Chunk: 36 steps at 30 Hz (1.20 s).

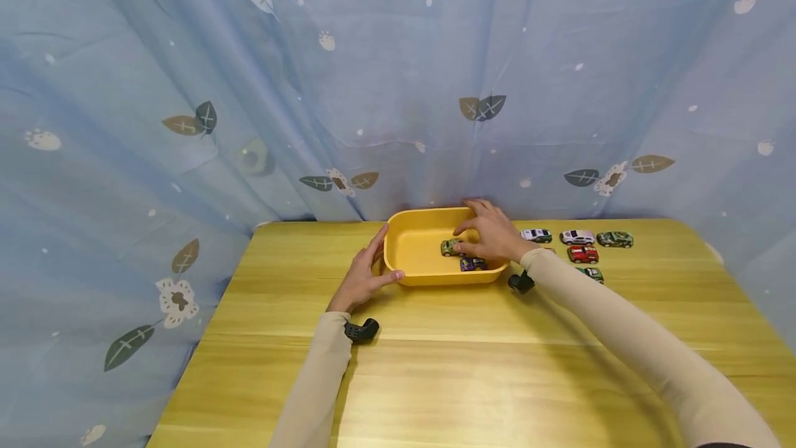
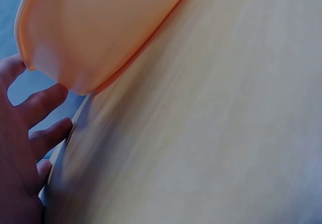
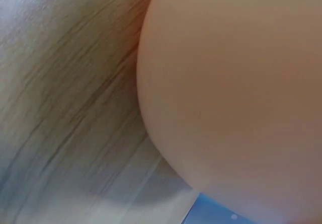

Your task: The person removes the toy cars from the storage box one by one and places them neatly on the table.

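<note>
Yellow plastic forms the smooth, round-cornered tub [image 1: 417, 244] sitting near the far edge of a wooden table [image 1: 472, 365] with pale, streaky grain. The left hand [image 1: 363, 275] rests at the tub's nine o'clock side, fingers straight along the outer wall and thumb against its near corner, steadying rather than clasping. The right hand [image 1: 494, 234] reaches over the tub's three o'clock rim with fingers bent down onto a small green toy car [image 1: 450, 247] on the tub floor; whether it truly pinches the car cannot be told. A purple toy car [image 1: 472, 264] lies just beside it at five o'clock. More glossy toy cars [image 1: 581, 246] stand in rows on the table at three o'clock of the tub. Behind hangs a soft blue leaf-printed curtain [image 1: 373, 75].
</note>
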{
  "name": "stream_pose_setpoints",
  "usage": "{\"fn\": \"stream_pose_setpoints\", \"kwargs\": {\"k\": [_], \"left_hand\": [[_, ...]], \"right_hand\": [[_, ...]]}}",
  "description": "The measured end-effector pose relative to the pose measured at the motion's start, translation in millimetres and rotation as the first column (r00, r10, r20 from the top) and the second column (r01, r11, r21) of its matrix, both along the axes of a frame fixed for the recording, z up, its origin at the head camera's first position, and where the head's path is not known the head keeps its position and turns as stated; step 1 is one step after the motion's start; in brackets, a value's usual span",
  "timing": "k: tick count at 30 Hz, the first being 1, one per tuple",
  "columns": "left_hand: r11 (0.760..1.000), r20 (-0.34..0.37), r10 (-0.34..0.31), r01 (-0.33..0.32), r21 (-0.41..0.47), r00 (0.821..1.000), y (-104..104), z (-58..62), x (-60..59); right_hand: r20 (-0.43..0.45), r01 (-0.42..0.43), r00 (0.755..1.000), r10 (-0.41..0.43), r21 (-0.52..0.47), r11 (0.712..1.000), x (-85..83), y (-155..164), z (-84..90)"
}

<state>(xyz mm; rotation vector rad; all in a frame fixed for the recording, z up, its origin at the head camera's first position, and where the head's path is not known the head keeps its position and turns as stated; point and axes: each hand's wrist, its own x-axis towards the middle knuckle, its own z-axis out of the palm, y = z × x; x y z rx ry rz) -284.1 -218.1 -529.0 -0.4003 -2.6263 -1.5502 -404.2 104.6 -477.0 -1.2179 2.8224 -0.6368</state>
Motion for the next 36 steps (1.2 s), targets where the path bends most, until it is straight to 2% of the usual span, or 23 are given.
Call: {"fn": "stream_pose_setpoints", "kwargs": {"k": [4, 11, 16, 28, 36], "left_hand": [[1.000, -0.001, 0.012, -0.012, 0.008, 1.000, 1, -1.2, 1.4], [1.000, -0.007, 0.019, -0.019, 0.008, 1.000, 0, -0.5, 1.9], [1.000, -0.010, 0.018, -0.017, 0.019, 1.000, 0, -1.1, 0.6], [1.000, 0.013, 0.003, -0.003, 0.010, 1.000, 4, -0.2, 3.0], [1.000, 0.030, 0.019, -0.019, 0.001, 0.999, 2, 3.2, 4.1]], "right_hand": [[-0.044, 0.015, 0.999, -0.012, 0.047, 0.999, 4.1, 0, -2.5], [-0.039, 0.030, 0.999, -0.025, 0.137, 0.990, 5.9, -2, 2.8], [-0.068, 0.025, 0.998, -0.015, 0.160, 0.987, 6.9, -3, 2.9], [-0.106, -0.038, 0.993, 0.048, 0.094, 0.995, 5.7, 2, 3.2], [-0.074, -0.077, 0.994, 0.078, 0.022, 0.997, 5.3, 13, 24.6]]}}
